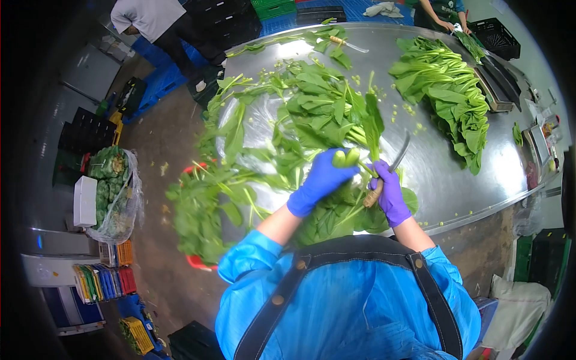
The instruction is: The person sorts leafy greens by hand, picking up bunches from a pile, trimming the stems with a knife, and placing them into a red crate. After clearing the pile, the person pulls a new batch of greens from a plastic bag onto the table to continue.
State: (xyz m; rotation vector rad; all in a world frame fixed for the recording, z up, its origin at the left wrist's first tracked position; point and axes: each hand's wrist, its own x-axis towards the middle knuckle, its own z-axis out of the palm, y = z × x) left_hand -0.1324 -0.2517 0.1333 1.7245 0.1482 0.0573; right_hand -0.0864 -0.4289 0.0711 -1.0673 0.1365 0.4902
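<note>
My left hand (327, 175), in a blue glove, is closed around pale green stalks (347, 158) of a leafy vegetable. In a purple glove, my right hand (391, 195) grips the wooden handle (373, 194) of a knife whose curved blade (401, 151) points up and away. A leafy green (373, 123) stands upright between the hands, its stem base at my right fingers; whether those fingers also hold it I cannot tell. A loose heap of leafy greens (318, 99) spreads beyond my hands, and more leaves (336, 219) lie beneath them.
A long row of greens (447, 93) lies on the right of the metal table (504, 156). Another knife (351, 44) rests at the far edge. Leaves overhang a red container (201, 262) at left. One co-worker's hands (453, 27) work far right; another person (159, 24) stands far left.
</note>
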